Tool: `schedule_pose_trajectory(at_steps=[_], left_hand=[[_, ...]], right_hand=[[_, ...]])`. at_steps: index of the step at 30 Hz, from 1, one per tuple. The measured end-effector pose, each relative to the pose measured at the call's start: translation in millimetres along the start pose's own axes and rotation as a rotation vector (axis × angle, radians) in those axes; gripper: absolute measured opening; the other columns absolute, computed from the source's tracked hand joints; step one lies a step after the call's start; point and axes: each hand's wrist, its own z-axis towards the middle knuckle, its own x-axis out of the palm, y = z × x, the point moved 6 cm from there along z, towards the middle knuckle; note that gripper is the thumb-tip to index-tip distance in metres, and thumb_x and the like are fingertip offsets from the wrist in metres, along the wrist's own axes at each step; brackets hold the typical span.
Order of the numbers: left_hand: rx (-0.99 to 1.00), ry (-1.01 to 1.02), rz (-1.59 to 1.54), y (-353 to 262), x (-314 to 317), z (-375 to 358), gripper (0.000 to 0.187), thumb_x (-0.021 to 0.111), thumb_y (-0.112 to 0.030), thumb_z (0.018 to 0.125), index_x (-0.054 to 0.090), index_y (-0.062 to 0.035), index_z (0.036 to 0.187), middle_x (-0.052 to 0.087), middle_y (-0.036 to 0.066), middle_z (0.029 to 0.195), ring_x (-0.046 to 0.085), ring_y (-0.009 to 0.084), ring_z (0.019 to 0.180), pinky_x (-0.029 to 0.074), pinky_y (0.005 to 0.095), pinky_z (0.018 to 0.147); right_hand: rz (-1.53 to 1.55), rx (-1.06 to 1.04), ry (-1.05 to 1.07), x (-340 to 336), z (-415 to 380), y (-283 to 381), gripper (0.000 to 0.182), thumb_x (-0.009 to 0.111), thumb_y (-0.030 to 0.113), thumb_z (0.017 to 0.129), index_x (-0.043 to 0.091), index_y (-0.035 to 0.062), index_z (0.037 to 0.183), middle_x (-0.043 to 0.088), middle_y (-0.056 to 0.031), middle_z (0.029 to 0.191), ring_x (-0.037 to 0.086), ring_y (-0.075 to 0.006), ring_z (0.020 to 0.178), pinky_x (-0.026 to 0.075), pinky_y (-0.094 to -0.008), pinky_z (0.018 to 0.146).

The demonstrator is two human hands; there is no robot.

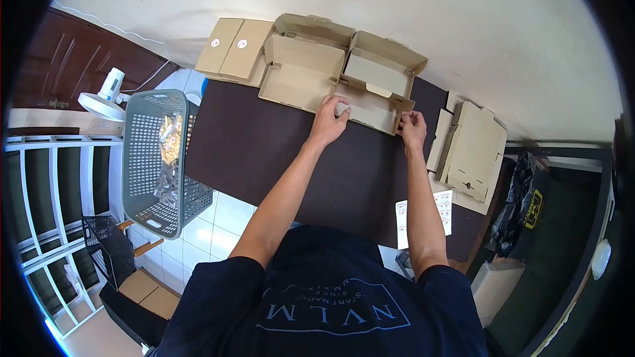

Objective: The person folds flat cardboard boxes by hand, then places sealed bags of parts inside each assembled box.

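An open brown cardboard box (372,107) lies at the front right of a group of open boxes on the dark table. My left hand (329,122) is at its left end, fingers curled over the side wall where it meets the neighbouring open box (297,82). My right hand (413,130) pinches the box's right front corner; the fingertips are partly hidden. Behind stand another open box (380,66) and a further open box (314,30), touching the front ones.
Closed boxes with round stickers (243,49) sit at the table's far left. Flat cardboard pieces (471,152) are stacked on the right, near sticker sheets (442,208). A grey basket (142,188) holding plastic-wrapped items and a white fan (106,99) stand left of the table (245,139).
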Motion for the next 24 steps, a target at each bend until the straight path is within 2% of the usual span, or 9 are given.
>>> schedule_pose_trajectory(at_steps=[1, 5, 8, 10, 12, 14, 16, 20, 24], left_hand=[[0.000, -0.020, -0.023, 0, -2, -4, 0.019, 0.066, -0.008, 0.086, 0.063, -0.0032, 0.104, 0.059, 0.012, 0.105, 0.061, 0.0264, 0.092, 0.052, 0.0352, 0.079], [-0.016, -0.059, -0.081, 12, -8, -25, 0.018, 0.065, -0.009, 0.088, 0.064, -0.0019, 0.105, 0.063, 0.010, 0.102, 0.064, 0.0210, 0.092, 0.053, 0.0305, 0.076], [-0.226, -0.031, -0.374, 42, -15, -49, 0.020, 0.063, -0.018, 0.095, 0.063, -0.0049, 0.110, 0.069, 0.008, 0.101, 0.068, 0.0170, 0.093, 0.054, 0.0297, 0.078], [-0.304, -0.039, -0.378, 53, -30, -69, 0.021, 0.061, -0.018, 0.096, 0.062, -0.0055, 0.113, 0.069, 0.009, 0.101, 0.068, 0.0180, 0.095, 0.054, 0.0280, 0.076], [-0.359, -0.065, -0.367, 63, -50, -87, 0.022, 0.060, -0.016, 0.096, 0.062, -0.0037, 0.114, 0.068, 0.009, 0.101, 0.068, 0.0173, 0.094, 0.054, 0.0271, 0.075], [-0.390, -0.083, -0.326, 67, -71, -100, 0.022, 0.059, -0.017, 0.097, 0.062, -0.0034, 0.114, 0.068, 0.010, 0.103, 0.067, 0.0167, 0.093, 0.054, 0.0273, 0.075], [-0.419, -0.129, -0.329, 70, -87, -114, 0.021, 0.060, -0.019, 0.097, 0.063, -0.0038, 0.111, 0.068, 0.008, 0.098, 0.066, 0.0150, 0.091, 0.052, 0.0269, 0.075], [-0.433, -0.087, -0.242, 85, -101, -142, 0.019, 0.059, -0.016, 0.096, 0.063, -0.0036, 0.109, 0.067, 0.007, 0.096, 0.065, 0.0132, 0.086, 0.050, 0.0248, 0.072], [-0.393, 0.065, -0.153, 97, -102, -170, 0.017, 0.055, -0.013, 0.097, 0.063, -0.0052, 0.109, 0.067, 0.006, 0.095, 0.066, 0.0137, 0.087, 0.052, 0.0265, 0.072]], right_hand=[[-0.024, 0.012, 0.001, 0, 2, 0, 0.019, 0.066, 0.015, 0.088, 0.062, 0.0029, 0.103, 0.068, -0.0080, 0.089, 0.065, -0.0151, 0.077, 0.059, -0.0306, 0.059], [-0.143, 0.019, 0.040, -1, 0, 9, 0.023, 0.071, 0.019, 0.087, 0.064, 0.0037, 0.102, 0.068, -0.0056, 0.083, 0.065, -0.0133, 0.071, 0.058, -0.0304, 0.056], [-0.163, -0.007, 0.085, -16, 3, -1, 0.026, 0.074, 0.019, 0.084, 0.065, 0.0034, 0.102, 0.068, -0.0048, 0.081, 0.064, -0.0135, 0.067, 0.057, -0.0307, 0.054], [-0.187, -0.033, 0.059, -42, -6, 15, 0.027, 0.076, 0.018, 0.081, 0.065, 0.0039, 0.102, 0.068, -0.0050, 0.082, 0.064, -0.0143, 0.065, 0.055, -0.0310, 0.053], [-0.187, -0.042, -0.017, -79, -2, 11, 0.022, 0.075, 0.017, 0.081, 0.067, 0.0039, 0.096, 0.070, -0.0076, 0.080, 0.066, -0.0170, 0.066, 0.054, -0.0334, 0.059], [-0.381, -0.299, -0.269, -144, 9, 9, 0.016, 0.075, 0.017, 0.082, 0.069, 0.0055, 0.092, 0.070, -0.0059, 0.077, 0.066, -0.0122, 0.068, 0.053, -0.0294, 0.057], [-0.485, -0.278, -0.487, -211, 11, 4, 0.017, 0.077, 0.020, 0.081, 0.071, 0.0052, 0.086, 0.072, -0.0097, 0.078, 0.068, -0.0157, 0.067, 0.054, -0.0313, 0.062], [-0.794, -0.015, -0.792, -321, 8, -19, 0.032, 0.081, 0.035, 0.075, 0.073, 0.0099, 0.095, 0.072, -0.0158, 0.091, 0.071, -0.0310, 0.089, 0.055, -0.0421, 0.080], [-0.902, 0.223, -0.762, -364, 3, -49, 0.048, 0.082, 0.038, 0.073, 0.069, 0.0139, 0.112, 0.070, -0.0155, 0.111, 0.066, -0.0365, 0.103, 0.053, -0.0464, 0.088]])
